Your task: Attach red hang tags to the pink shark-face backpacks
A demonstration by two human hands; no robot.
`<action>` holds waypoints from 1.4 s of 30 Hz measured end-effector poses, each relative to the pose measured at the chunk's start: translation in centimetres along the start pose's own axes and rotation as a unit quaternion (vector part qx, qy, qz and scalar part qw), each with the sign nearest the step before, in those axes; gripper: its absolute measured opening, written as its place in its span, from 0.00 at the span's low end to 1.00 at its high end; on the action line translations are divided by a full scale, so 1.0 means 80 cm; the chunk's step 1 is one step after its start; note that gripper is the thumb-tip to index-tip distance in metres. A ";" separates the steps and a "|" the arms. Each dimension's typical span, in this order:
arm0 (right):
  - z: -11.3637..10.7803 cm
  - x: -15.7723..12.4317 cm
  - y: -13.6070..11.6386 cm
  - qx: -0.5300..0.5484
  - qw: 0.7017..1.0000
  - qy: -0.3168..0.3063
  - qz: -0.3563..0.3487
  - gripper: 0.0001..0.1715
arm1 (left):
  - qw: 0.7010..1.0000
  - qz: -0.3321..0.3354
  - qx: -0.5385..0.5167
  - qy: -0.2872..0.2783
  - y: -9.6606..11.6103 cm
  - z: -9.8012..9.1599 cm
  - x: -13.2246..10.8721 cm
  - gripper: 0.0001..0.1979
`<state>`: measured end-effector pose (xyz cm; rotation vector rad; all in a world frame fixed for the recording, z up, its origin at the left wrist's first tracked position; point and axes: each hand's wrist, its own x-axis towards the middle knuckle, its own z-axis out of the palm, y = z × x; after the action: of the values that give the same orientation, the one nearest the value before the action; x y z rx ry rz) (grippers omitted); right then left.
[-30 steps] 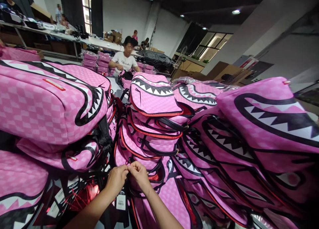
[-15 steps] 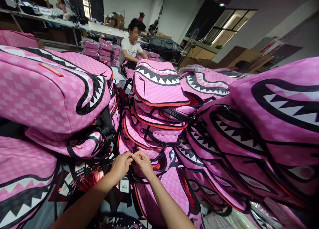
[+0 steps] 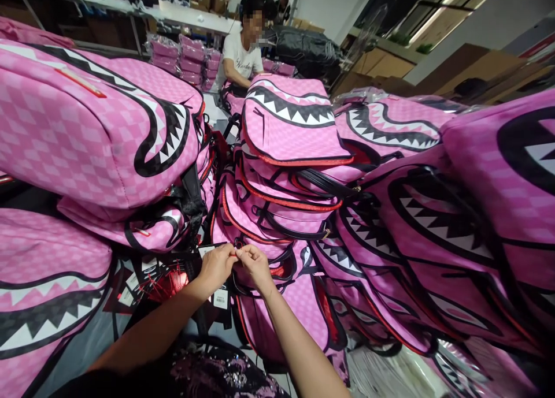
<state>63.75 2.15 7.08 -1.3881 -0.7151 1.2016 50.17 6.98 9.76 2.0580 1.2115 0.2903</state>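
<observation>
My left hand (image 3: 215, 267) and my right hand (image 3: 255, 265) meet fingertip to fingertip low in the middle, both pinched on something small and red that I cannot make out. They work over a pink checkered backpack (image 3: 299, 317) with a shark-mouth print that lies in front of me. A black-and-white hang tag (image 3: 220, 297) dangles just below my left hand. Right behind my hands rises a stack of the same pink backpacks (image 3: 286, 155).
Piles of pink shark-mouth backpacks crowd the left (image 3: 87, 132) and right (image 3: 455, 224). A pile of red and black tags (image 3: 151, 282) lies at the lower left. A person in a white shirt (image 3: 240, 57) works across the table. Long tables and cardboard boxes (image 3: 459, 69) stand behind.
The view has tilted down, so everything sits higher in the picture. My hands stay pinched together at the same spot on the backpack.
</observation>
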 end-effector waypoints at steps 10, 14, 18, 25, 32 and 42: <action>0.002 -0.005 -0.005 -0.005 1.000 0.009 0.011 0.24 | 0.999 0.031 -0.013 0.000 -0.003 -0.002 0.000 0.08; 0.004 -0.006 -0.009 -0.014 1.000 0.021 0.016 0.23 | 0.999 0.025 -0.014 0.013 -0.004 -0.004 0.000 0.06; 0.003 -0.007 -0.010 -0.022 0.999 0.026 0.018 0.24 | 0.998 0.049 -0.026 0.005 -0.003 -0.004 -0.001 0.06; -0.002 -0.008 -0.001 -0.031 0.999 0.030 0.024 0.22 | 0.999 0.025 -0.025 0.018 -0.002 0.008 -0.007 0.08; 0.003 -0.011 0.000 -0.048 0.998 0.045 0.022 0.24 | 0.998 0.023 -0.067 0.000 -0.011 0.002 -0.005 0.08; 0.007 -0.010 0.002 -0.062 0.997 0.051 0.004 0.24 | 0.981 0.039 -0.152 -0.112 -0.032 -0.015 0.019 0.05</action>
<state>62.99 1.57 7.24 -1.5449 -0.7220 1.0991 48.61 9.56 8.64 1.8191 0.8921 0.2543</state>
